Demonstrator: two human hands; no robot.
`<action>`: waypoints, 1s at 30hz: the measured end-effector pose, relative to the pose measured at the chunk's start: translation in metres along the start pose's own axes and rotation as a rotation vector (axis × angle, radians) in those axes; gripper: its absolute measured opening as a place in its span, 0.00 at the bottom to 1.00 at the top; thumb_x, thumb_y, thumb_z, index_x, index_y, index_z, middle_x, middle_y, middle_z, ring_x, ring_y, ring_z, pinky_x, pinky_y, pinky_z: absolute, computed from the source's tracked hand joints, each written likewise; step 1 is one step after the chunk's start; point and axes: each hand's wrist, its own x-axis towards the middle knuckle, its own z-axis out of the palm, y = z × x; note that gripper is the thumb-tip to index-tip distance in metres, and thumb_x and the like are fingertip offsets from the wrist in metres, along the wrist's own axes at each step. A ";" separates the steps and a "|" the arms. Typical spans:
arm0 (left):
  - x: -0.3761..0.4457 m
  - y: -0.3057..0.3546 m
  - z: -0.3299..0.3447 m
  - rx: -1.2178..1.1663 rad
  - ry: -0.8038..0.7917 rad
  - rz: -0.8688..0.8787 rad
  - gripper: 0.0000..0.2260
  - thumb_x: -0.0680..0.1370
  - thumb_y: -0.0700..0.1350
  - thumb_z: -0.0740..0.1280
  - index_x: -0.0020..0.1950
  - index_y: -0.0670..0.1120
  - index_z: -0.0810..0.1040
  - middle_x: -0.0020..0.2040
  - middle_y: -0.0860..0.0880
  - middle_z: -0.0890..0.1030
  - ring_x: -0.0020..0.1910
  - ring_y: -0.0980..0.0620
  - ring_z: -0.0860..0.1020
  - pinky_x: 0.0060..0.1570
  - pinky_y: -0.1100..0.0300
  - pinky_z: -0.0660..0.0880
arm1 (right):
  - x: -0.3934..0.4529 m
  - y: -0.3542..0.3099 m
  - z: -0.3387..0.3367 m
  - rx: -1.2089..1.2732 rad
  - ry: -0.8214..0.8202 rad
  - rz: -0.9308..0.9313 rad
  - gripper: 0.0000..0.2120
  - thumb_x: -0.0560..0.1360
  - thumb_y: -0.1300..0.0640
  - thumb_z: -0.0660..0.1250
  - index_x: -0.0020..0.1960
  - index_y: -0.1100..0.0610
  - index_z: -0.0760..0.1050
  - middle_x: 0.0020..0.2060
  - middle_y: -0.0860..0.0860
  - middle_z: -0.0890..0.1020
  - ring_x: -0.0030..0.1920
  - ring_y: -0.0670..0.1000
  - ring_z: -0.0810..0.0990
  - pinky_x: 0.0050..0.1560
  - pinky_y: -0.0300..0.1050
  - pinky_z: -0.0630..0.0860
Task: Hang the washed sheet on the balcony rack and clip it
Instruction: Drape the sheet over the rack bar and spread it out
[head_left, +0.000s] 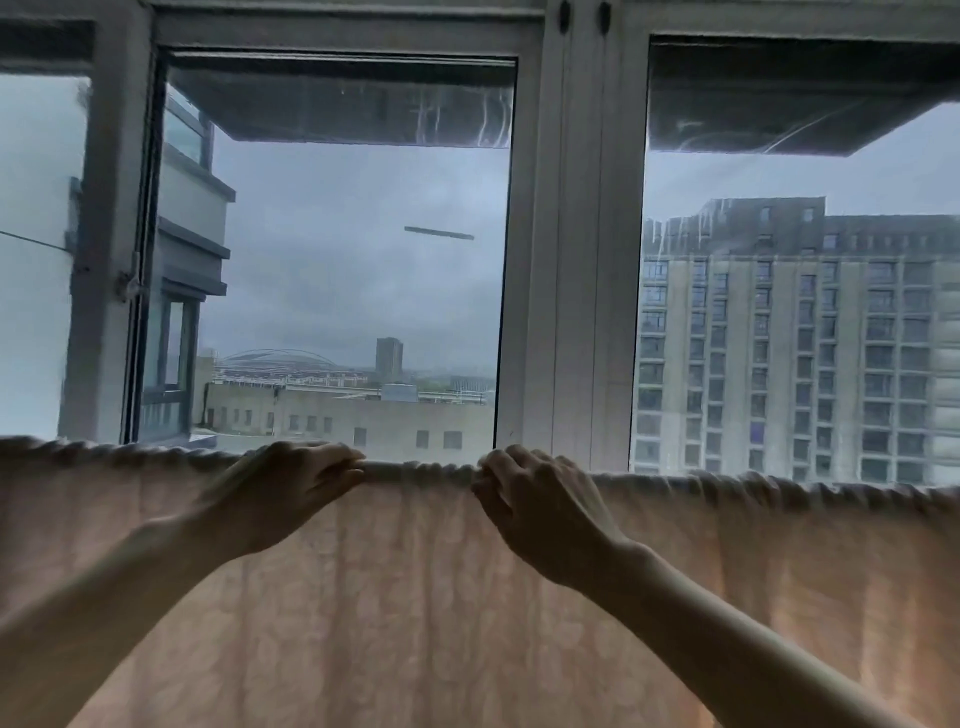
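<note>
Now two hands, left hand (291, 491) and right hand (540, 512), fingers grasping one sheet (415, 597) (top fold).

Two bare forearms show, with no sleeve on either as far as the frame's lower edge. The left hand (291, 493) and the right hand (540, 509) wear no gloves. No ring, watch or bracelet shows on fingers or wrists.

hands (415, 499): 2 | sheet (415, 597): 1 | window panes (353, 249): 3
</note>
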 end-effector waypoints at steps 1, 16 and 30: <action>-0.003 -0.006 -0.004 -0.007 0.016 0.011 0.27 0.76 0.69 0.50 0.56 0.54 0.80 0.46 0.59 0.83 0.43 0.63 0.80 0.44 0.58 0.79 | 0.004 -0.006 0.002 0.004 0.001 0.008 0.18 0.81 0.43 0.50 0.58 0.52 0.72 0.51 0.48 0.79 0.45 0.47 0.78 0.52 0.48 0.76; -0.001 -0.041 -0.014 -0.167 -0.037 0.051 0.14 0.79 0.53 0.62 0.48 0.48 0.84 0.44 0.51 0.85 0.43 0.55 0.82 0.47 0.57 0.78 | 0.045 -0.059 0.023 0.186 0.089 0.313 0.09 0.77 0.47 0.66 0.45 0.50 0.82 0.31 0.42 0.82 0.31 0.40 0.79 0.36 0.40 0.77; 0.019 -0.018 -0.012 -0.106 0.016 0.008 0.07 0.81 0.50 0.58 0.45 0.50 0.70 0.44 0.54 0.78 0.41 0.48 0.77 0.44 0.52 0.74 | 0.054 -0.050 0.009 0.242 0.120 0.363 0.05 0.78 0.55 0.63 0.46 0.53 0.76 0.38 0.50 0.82 0.39 0.51 0.81 0.44 0.53 0.79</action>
